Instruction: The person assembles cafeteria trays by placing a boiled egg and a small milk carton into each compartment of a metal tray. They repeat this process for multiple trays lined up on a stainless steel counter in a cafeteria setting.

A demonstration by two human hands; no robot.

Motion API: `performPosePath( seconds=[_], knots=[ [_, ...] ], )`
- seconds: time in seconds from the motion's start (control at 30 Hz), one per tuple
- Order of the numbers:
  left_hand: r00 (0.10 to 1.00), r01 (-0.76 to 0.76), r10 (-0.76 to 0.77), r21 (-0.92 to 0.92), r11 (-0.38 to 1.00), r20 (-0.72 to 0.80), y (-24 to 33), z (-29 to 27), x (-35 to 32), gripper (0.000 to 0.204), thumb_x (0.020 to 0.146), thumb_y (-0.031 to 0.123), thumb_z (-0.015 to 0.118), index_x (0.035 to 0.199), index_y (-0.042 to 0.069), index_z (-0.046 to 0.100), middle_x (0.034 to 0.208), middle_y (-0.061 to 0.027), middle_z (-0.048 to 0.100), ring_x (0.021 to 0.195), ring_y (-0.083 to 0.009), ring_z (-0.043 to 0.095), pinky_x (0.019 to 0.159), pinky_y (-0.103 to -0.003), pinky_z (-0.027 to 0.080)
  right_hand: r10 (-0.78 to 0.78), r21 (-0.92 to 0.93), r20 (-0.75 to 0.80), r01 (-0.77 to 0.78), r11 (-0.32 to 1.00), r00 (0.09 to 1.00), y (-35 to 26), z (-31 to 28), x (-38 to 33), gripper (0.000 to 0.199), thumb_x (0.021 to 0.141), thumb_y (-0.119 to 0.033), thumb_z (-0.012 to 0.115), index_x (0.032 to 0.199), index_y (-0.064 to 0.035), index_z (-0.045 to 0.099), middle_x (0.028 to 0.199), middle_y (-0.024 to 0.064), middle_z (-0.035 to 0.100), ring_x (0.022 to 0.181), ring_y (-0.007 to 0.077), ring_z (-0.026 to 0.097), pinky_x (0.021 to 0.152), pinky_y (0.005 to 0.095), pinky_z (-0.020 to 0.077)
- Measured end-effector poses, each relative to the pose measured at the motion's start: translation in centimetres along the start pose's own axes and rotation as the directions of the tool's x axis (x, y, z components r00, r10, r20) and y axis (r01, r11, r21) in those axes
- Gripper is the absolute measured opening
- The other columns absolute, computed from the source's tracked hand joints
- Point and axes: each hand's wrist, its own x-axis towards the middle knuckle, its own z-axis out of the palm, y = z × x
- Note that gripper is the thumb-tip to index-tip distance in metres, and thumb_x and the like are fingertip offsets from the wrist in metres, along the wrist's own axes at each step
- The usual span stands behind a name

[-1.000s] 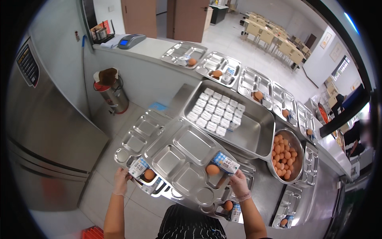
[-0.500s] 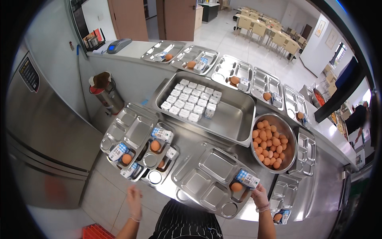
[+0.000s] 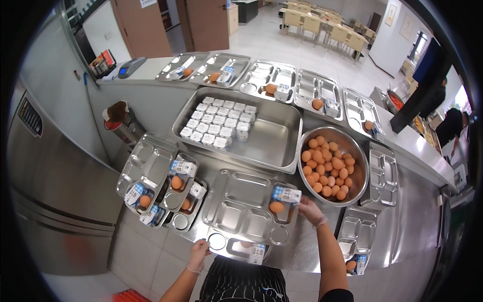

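My right hand [image 3: 312, 211], in a thin clear glove, grips the right edge of a steel compartment tray [image 3: 231, 217]. A blue-and-white milk carton [image 3: 287, 194] and a brown egg [image 3: 276, 207] sit in that tray's right compartment, by my fingers. Beneath it a second tray [image 3: 234, 247] sticks out toward me, carrying another carton [image 3: 257, 253] and a partly hidden egg. My left hand [image 3: 199, 253] is closed at this lower tray's near left corner, fingers pinching its rim. Further left stand overlapping trays [image 3: 155, 166] with cartons and eggs in them.
A deep steel pan [image 3: 271, 136] behind the trays holds rows of small cartons [image 3: 221, 121]. Right of it is a steel bowl [image 3: 358, 189] of eggs. Several filled trays line the ledge [image 3: 121, 89]. More trays [image 3: 383, 176] are stacked at right. A person [image 3: 450, 126] stands far right.
The upper tray has swung level and moved left with my right hand, uncovering more of the lower tray. My left hand has come rightward from open air to the lower tray's corner.
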Motion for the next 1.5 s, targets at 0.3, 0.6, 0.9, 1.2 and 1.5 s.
performPosePath(
  seconds=[0.3, 0.6, 0.9, 1.2, 1.5],
  knots=[
    [1.000, -0.016, 0.014, 0.158, 0.987, 0.016, 1.6, -0.4, 1.8, 0.009, 0.086, 0.012, 0.058, 0.092, 0.006, 0.057, 0.075, -0.0006, 0.057, 0.065, -0.0097, 0.056, 0.058, -0.023, 0.049, -0.043, -0.357, -0.226, -0.042, 0.933, 0.973, 1.2, 0.0, 1.7, 0.034, 0.086, -0.026, 0.056, 0.105, 0.0024, 0.060, 0.088, 0.0109, 0.064, 0.079, 0.0174, 0.062, 0.072, 0.0278, 0.0491],
    [0.890, -0.454, 0.444, 0.315, 0.834, 0.107, 6.5, 1.9, -2.7, 0.013, 0.093, 0.011, 0.049, 0.101, 0.003, 0.055, 0.081, -0.0014, 0.056, 0.069, -0.0073, 0.052, 0.062, -0.020, 0.043, -0.313, -0.315, -0.853, 0.067, 0.947, 0.419, 5.5, -9.2, -20.7, 0.021, 0.092, -0.019, 0.053, 0.105, -0.0037, 0.059, 0.093, 0.0070, 0.061, 0.077, 0.0135, 0.060, 0.070, 0.0279, 0.0489],
    [0.516, -0.122, -0.281, 0.394, 0.911, 0.809, 1.0, 30.0, -10.2, 0.030, 0.093, 0.020, 0.053, 0.117, 0.001, 0.053, 0.101, -0.0068, 0.060, 0.091, -0.0117, 0.056, 0.079, -0.027, 0.045, -0.264, -0.264, -0.962, -0.457, 0.849, 0.066, 16.6, -24.6, -34.7, 0.020, 0.088, -0.020, 0.058, 0.096, -0.0020, 0.065, 0.080, 0.0040, 0.065, 0.073, 0.0122, 0.058, 0.068, 0.0270, 0.0473],
    [0.578, -0.217, -0.333, 0.534, 0.817, 0.745, -12.1, 41.1, -9.4, 0.021, 0.087, 0.018, 0.055, 0.100, 0.002, 0.055, 0.087, -0.0068, 0.059, 0.080, -0.0160, 0.055, 0.069, -0.031, 0.046, -0.135, -0.193, -0.954, -0.206, 0.959, 0.266, 19.1, -21.2, -34.3, 0.024, 0.084, -0.014, 0.058, 0.096, 0.0050, 0.065, 0.082, 0.0062, 0.066, 0.075, 0.0121, 0.057, 0.068, 0.0267, 0.0459],
    [0.525, -0.434, -0.161, 0.425, 0.794, 0.836, -5.6, 30.0, -12.8, 0.018, 0.085, 0.015, 0.059, 0.094, 0.001, 0.052, 0.077, -0.0086, 0.057, 0.072, -0.0146, 0.054, 0.066, -0.032, 0.047, -0.053, -0.053, -0.981, 0.003, 0.999, 0.187, 16.6, -6.9, -39.2, 0.014, 0.088, -0.009, 0.052, 0.088, 0.0039, 0.059, 0.079, 0.0026, 0.056, 0.075, 0.0108, 0.051, 0.067, 0.0267, 0.0434]
  ],
)
